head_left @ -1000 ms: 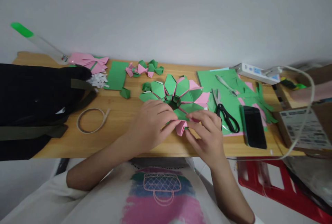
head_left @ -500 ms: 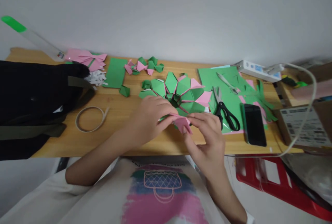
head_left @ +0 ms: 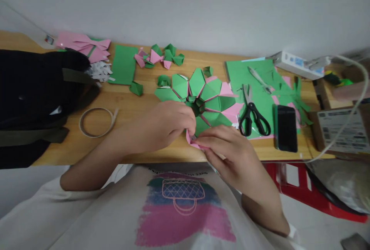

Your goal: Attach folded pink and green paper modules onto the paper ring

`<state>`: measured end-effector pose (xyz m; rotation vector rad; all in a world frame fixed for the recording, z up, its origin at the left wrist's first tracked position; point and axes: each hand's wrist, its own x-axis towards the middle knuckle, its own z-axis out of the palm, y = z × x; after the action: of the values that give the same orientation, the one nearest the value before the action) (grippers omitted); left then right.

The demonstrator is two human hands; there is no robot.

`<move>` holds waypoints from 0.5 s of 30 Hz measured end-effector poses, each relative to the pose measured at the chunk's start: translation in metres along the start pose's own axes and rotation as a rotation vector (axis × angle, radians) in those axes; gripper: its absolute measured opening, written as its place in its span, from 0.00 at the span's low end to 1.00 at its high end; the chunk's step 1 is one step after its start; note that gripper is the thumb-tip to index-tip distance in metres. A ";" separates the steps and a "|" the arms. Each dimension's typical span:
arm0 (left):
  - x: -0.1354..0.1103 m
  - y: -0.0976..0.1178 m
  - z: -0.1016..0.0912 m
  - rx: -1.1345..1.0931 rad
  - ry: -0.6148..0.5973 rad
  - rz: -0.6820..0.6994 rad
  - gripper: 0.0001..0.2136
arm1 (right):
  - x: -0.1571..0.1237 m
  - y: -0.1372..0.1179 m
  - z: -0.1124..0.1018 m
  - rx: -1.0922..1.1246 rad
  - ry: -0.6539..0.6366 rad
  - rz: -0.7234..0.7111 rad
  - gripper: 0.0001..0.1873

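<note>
Between my two hands is a small pink folded paper piece (head_left: pixel 194 143), near the table's front edge. My left hand (head_left: pixel 175 122) pinches its left end, fingertips curled down over it. From the right, my right hand (head_left: pixel 227 146) grips the other side between thumb and fingers. Part of the piece is hidden behind my fingers. Just beyond my hands lies a flower-like ring of green and pink folded paper (head_left: pixel 214 90), its near side partly covered by them. Black-handled scissors (head_left: pixel 253 117) rest to the right of the ring.
Loose folded pieces (head_left: pixel 170 55) lie behind the ring, with a green paper stack (head_left: pixel 123 65) to their left. A tape roll (head_left: pixel 96 122) and black bag (head_left: pixel 37 103) are at left. A green sheet (head_left: pixel 235 74), utility knife (head_left: pixel 259 79), phone (head_left: pixel 285 128) and power strip (head_left: pixel 299 64) are at right.
The pink piece has been turned and lowered toward the table edge. My left fingers have curled over it, and my right hand has rotated flatter. The camera view has shifted slightly.
</note>
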<state>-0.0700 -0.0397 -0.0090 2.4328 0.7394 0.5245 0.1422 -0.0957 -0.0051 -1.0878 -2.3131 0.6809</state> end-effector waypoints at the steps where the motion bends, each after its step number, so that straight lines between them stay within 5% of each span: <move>1: 0.000 0.000 0.000 -0.017 0.001 -0.006 0.21 | 0.004 0.000 -0.003 0.019 -0.038 -0.009 0.12; 7: -0.001 -0.003 -0.001 -0.051 0.008 0.011 0.18 | 0.035 0.012 -0.020 0.241 -0.327 0.004 0.10; 10: 0.001 -0.005 -0.001 -0.043 0.022 -0.013 0.16 | 0.052 0.024 -0.024 0.448 -0.475 0.125 0.08; 15: -0.001 -0.009 0.010 0.075 0.316 -0.178 0.07 | 0.066 0.040 -0.026 0.755 -0.566 0.431 0.04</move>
<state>-0.0690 -0.0375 -0.0220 2.3480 1.1127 0.8333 0.1434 -0.0152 0.0044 -1.0930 -1.8892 2.0415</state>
